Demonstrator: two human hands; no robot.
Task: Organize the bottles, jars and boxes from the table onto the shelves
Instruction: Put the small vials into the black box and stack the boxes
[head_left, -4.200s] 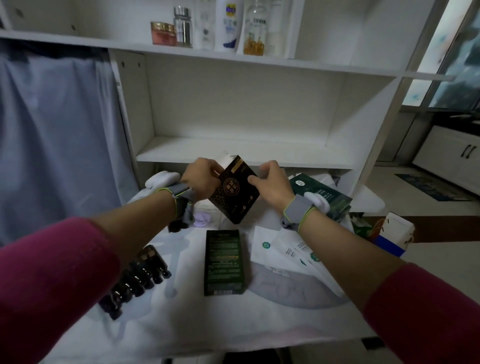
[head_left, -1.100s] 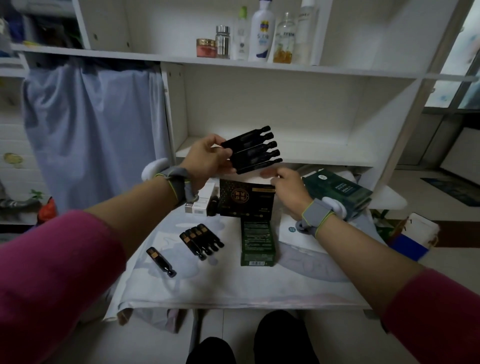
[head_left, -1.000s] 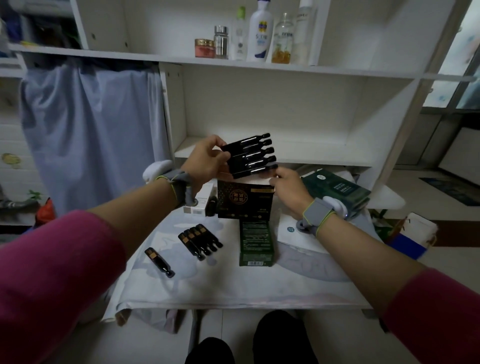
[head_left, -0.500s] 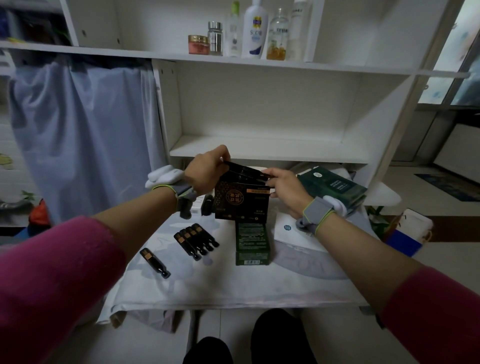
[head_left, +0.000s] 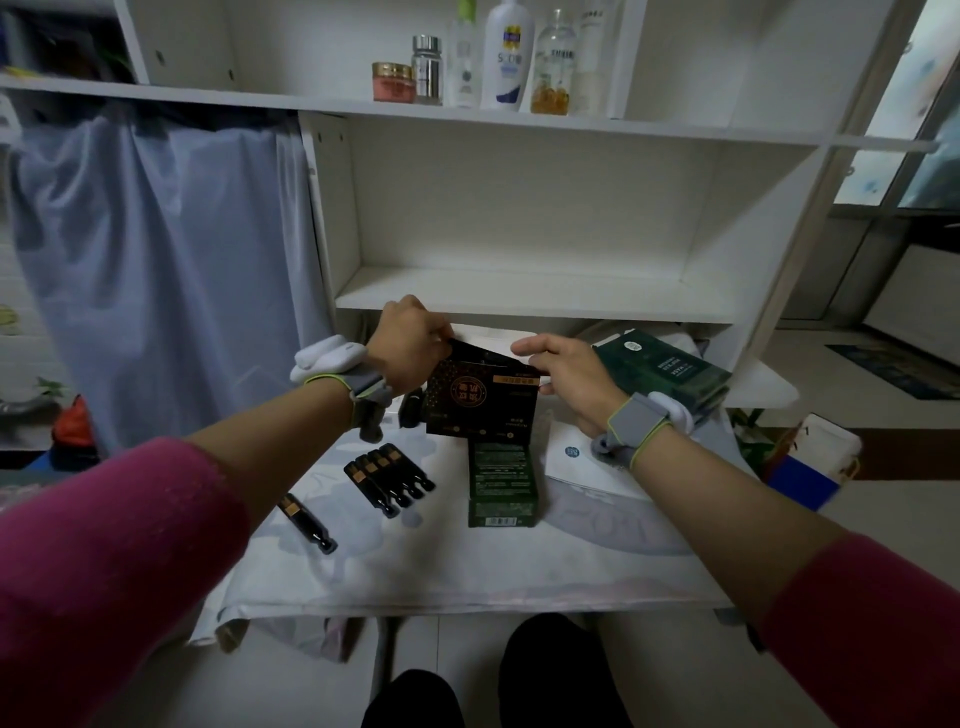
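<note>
A black box with a gold emblem (head_left: 480, 400) stands upright at the back of the table (head_left: 467, 571). My left hand (head_left: 410, 343) grips its top left corner at the open flap. My right hand (head_left: 566, 369) pinches the top right edge. The strip of dark vials I held is out of sight behind the box front. A second strip of several vials (head_left: 389, 478) and a single vial (head_left: 306, 519) lie on the cloth to the left. A green box (head_left: 501, 483) lies flat in front of the black box.
A dark green box (head_left: 660, 369) and white sachets (head_left: 576, 457) sit at the right. The lower shelf (head_left: 519, 301) is just behind my hands. The upper shelf holds a pink jar (head_left: 393, 82), a silver-capped jar (head_left: 427, 67), a white lotion bottle (head_left: 506, 57) and a clear bottle (head_left: 553, 67).
The vial strip came down from in front of the shelf into the top of the black box and is no longer visible. Both hands dropped to the box's top edge.
</note>
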